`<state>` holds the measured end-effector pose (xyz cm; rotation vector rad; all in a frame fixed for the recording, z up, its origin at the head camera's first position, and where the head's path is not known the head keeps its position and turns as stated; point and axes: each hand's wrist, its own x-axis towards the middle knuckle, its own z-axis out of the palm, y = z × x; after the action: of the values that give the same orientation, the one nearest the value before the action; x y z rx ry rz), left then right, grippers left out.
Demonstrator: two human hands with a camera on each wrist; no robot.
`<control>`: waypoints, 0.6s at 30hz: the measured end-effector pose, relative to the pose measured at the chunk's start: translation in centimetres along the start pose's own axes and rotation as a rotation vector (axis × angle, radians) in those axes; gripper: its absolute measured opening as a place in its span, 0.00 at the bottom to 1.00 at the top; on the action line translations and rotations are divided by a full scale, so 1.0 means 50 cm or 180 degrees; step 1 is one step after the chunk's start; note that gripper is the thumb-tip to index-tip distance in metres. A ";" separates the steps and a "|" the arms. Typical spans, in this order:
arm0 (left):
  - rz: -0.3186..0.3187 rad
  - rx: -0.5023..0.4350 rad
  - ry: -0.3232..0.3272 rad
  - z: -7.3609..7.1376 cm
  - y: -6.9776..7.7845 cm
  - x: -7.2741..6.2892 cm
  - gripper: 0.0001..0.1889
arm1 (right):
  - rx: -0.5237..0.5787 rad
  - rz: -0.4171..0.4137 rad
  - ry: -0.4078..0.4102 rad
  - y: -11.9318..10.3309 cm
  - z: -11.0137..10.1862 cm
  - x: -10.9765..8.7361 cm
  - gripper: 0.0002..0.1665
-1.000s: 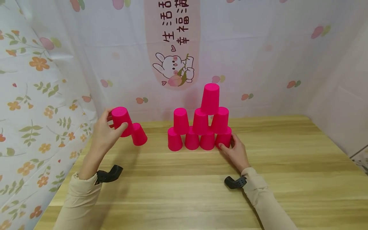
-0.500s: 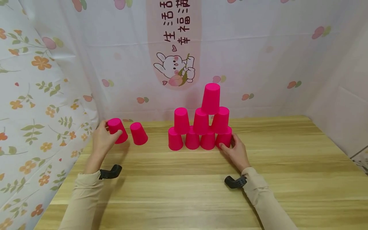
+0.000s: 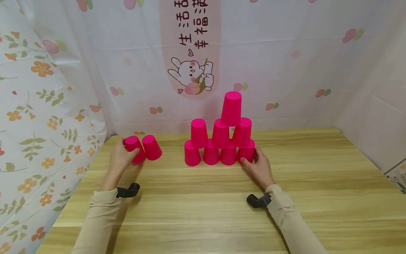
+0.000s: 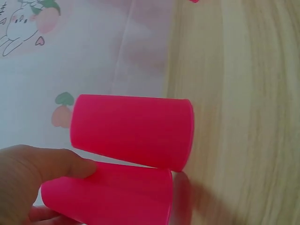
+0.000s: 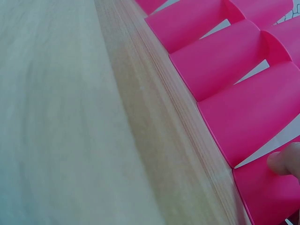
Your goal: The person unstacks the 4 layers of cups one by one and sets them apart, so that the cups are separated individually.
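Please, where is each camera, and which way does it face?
Head: on the head, facing forward and down at the cup pyramid; left hand, right hand, sleeves show.
Left wrist: worn there, facing two cups; left thumb shows.
Right wrist: worn there, facing the pyramid's bottom row; right thumb shows.
Head and left wrist share the printed rabbit.

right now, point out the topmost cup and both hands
Topmost cup (image 3: 231,110): head view, its side wall
Left hand (image 3: 120,157): head view, middle of hand
Right hand (image 3: 261,168): head view, middle of hand
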<state>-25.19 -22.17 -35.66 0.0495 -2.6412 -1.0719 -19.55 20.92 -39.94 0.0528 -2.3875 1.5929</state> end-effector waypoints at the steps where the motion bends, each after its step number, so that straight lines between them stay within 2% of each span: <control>1: -0.0019 0.0013 -0.0036 0.003 0.000 0.000 0.28 | -0.0002 -0.0004 0.0000 0.000 0.000 0.000 0.30; 8: -0.0025 -0.0103 -0.0265 0.018 -0.003 -0.002 0.31 | -0.0017 -0.0009 -0.0009 0.001 0.002 0.000 0.32; 14: 0.0010 -0.0208 -0.0402 0.025 -0.008 0.005 0.32 | 0.0004 0.0009 -0.0042 0.022 0.002 0.010 0.33; 18: 0.0035 -0.0309 -0.0666 0.020 -0.006 0.012 0.36 | 0.0012 0.0007 -0.0030 0.013 0.000 0.006 0.32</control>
<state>-26.05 -21.81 -36.40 -0.1030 -2.7626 -1.2629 -19.97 21.21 -40.48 0.0584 -2.3924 1.6018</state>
